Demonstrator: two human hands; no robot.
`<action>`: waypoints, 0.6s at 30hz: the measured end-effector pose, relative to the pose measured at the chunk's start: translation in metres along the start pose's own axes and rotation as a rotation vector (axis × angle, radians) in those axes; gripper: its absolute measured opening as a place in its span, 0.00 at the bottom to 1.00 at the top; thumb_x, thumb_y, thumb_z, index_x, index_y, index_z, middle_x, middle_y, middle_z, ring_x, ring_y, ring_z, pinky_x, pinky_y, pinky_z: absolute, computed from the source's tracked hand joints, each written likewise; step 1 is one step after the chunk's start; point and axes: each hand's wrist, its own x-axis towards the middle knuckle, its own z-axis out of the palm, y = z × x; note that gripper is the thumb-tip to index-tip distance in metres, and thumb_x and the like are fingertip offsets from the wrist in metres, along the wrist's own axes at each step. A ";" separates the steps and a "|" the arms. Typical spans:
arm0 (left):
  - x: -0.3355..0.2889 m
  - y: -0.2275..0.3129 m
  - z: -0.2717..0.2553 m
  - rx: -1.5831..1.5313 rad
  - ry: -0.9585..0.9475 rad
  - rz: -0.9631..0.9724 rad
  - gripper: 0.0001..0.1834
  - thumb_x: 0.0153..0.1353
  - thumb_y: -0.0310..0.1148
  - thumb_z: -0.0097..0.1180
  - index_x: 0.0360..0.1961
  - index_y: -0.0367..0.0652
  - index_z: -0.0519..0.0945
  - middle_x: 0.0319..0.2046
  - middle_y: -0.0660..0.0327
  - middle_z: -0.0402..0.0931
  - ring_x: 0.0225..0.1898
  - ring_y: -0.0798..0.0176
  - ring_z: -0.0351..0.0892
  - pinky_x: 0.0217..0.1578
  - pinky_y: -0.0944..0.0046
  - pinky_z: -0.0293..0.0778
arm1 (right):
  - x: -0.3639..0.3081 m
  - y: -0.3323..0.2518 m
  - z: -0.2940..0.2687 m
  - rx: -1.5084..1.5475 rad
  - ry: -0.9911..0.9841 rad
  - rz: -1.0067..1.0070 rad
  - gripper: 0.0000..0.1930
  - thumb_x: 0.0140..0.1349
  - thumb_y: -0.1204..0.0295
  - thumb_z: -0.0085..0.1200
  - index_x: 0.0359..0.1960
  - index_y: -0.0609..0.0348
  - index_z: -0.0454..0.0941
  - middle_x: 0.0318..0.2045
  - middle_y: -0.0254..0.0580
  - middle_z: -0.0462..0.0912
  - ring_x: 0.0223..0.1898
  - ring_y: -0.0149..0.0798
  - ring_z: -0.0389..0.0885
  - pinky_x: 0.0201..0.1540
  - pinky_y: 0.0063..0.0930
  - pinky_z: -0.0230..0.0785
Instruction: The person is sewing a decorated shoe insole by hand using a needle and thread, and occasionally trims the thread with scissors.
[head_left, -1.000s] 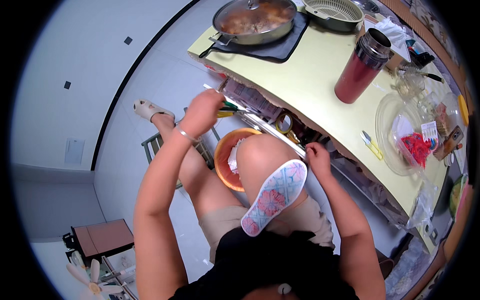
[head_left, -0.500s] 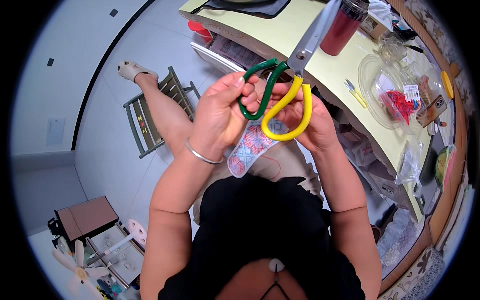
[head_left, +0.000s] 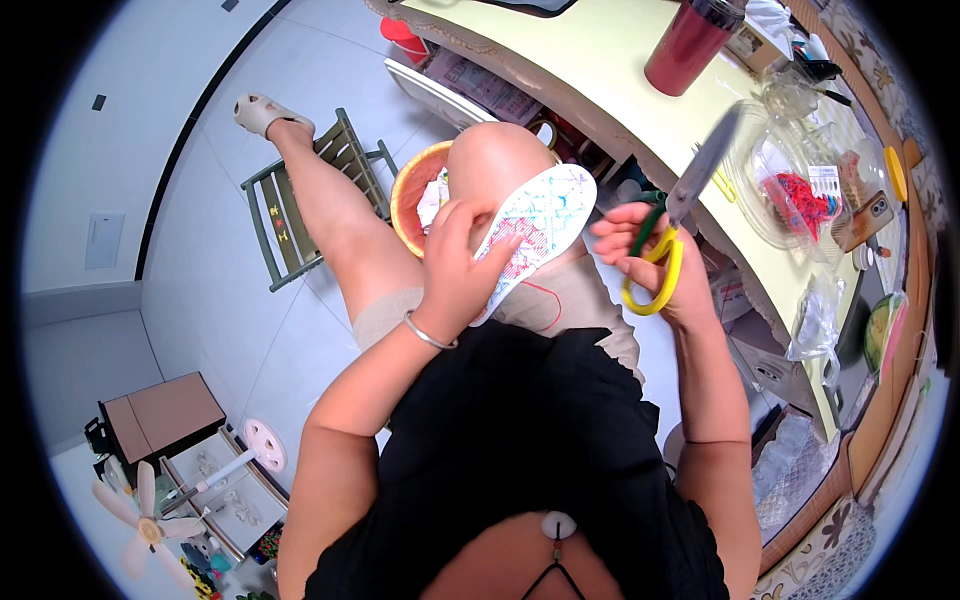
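In my left hand (head_left: 462,262) is a white insole (head_left: 545,212) with red and blue cross-stitch, my thumb lying across its stitched face. It tilts over my lap and raised knee, and a red thread (head_left: 546,300) trails from it onto my shorts. My right hand (head_left: 680,275) grips a pair of large scissors (head_left: 703,165) by its handles, one green and one yellow. The blades are together and point up and away, toward the table. A gap separates the scissors from the insole.
The pale yellow table (head_left: 600,70) holds a dark red thermos (head_left: 690,50), a clear plastic tray (head_left: 755,190) with red thread (head_left: 797,203), and a phone (head_left: 868,218). Below are an open drawer (head_left: 425,90), an orange-rimmed basket (head_left: 408,190) and a folding stool (head_left: 285,235). A fan (head_left: 150,530) stands lower left.
Both hands were together on the scissors' handles. Now my right hand has carried the scissors right and lower, and my left hand has taken hold of the insole, which is raised from my lap.
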 end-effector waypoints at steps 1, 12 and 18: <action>-0.010 -0.005 -0.003 0.205 0.051 0.095 0.17 0.51 0.30 0.64 0.40 0.36 0.75 0.35 0.57 0.74 0.39 0.60 0.74 0.41 0.66 0.70 | -0.006 0.009 -0.014 -0.192 0.069 -0.032 0.21 0.46 0.84 0.60 0.44 0.64 0.72 0.39 0.41 0.78 0.37 0.29 0.76 0.43 0.21 0.70; -0.015 -0.009 0.008 0.026 -0.064 0.160 0.08 0.50 0.22 0.61 0.33 0.36 0.80 0.30 0.56 0.75 0.32 0.59 0.76 0.33 0.65 0.72 | -0.031 0.014 -0.051 -1.504 0.040 -0.249 0.34 0.39 0.45 0.67 0.35 0.62 0.72 0.28 0.45 0.77 0.29 0.48 0.79 0.30 0.34 0.70; 0.006 -0.005 0.010 0.134 -0.280 0.293 0.06 0.47 0.22 0.61 0.29 0.38 0.81 0.26 0.57 0.74 0.29 0.57 0.76 0.30 0.62 0.72 | -0.041 0.017 -0.064 -1.665 -0.099 -0.360 0.31 0.39 0.45 0.67 0.28 0.62 0.72 0.24 0.44 0.75 0.24 0.48 0.77 0.25 0.34 0.68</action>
